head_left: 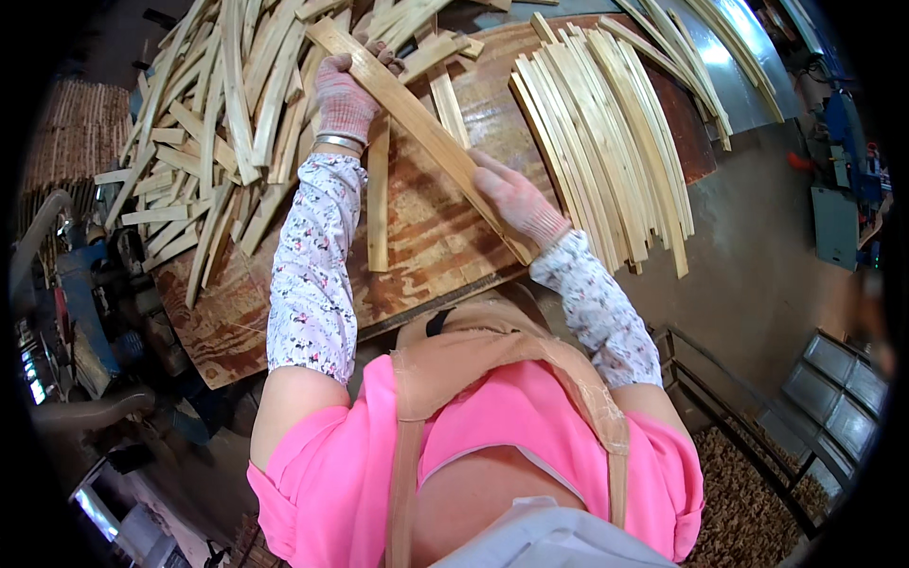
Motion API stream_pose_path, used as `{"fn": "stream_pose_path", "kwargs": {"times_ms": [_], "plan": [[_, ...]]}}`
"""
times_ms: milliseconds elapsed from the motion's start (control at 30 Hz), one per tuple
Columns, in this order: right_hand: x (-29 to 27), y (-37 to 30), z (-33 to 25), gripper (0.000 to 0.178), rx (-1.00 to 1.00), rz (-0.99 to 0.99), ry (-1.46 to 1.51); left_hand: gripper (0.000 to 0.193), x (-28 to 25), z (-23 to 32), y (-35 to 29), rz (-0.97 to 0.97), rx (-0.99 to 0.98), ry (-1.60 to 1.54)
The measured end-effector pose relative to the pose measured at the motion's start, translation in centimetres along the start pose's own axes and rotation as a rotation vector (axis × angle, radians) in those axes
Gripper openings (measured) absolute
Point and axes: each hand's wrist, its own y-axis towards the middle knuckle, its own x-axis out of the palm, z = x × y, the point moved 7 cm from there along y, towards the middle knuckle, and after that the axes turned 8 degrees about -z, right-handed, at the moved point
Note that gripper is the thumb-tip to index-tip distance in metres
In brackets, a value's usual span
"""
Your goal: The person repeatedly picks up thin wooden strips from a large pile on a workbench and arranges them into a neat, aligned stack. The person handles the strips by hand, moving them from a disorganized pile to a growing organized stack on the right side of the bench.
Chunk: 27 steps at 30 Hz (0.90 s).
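Observation:
A long wooden slat (417,121) slants over the worktable, its far end up at the left and its near end close to my apron. My left hand (343,102), in a pinkish knit glove, is closed round the far part of it. Lower down, my right hand (516,201), gloved alike, grips the slat's right edge; its fingertips are partly hidden. Beneath lies another slat (378,204), pointing toward me, and a shorter one (448,106) rests farther back. To the right of my right hand, several slats (606,142) lie side by side in a neat row.
A loose heap of slats (232,104) covers the left of the worn plywood table (426,246). More slats (682,66) rest by a metal sheet at the far right. Blue machinery (843,133) stands beyond. Below right are a metal frame (739,417) and wood scraps (739,492).

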Motion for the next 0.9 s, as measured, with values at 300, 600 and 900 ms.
{"fn": "stream_pose_path", "kwargs": {"times_ms": [300, 600, 900], "plan": [[2.2, -0.8, 2.0, 0.061, 0.114, -0.189, 0.397, 0.042, -4.4, -3.0, -2.0, 0.138, -0.038, 0.087], [-1.7, -4.8, 5.3, 0.062, 0.088, -0.287, -0.081, 0.051, -7.3, 2.1, -2.9, 0.073, 0.125, -0.035], [-4.3, -6.6, 1.8, 0.059, 0.195, -0.255, -0.016, 0.08, -7.2, 9.2, -16.5, 0.655, 0.662, 1.628]]}}
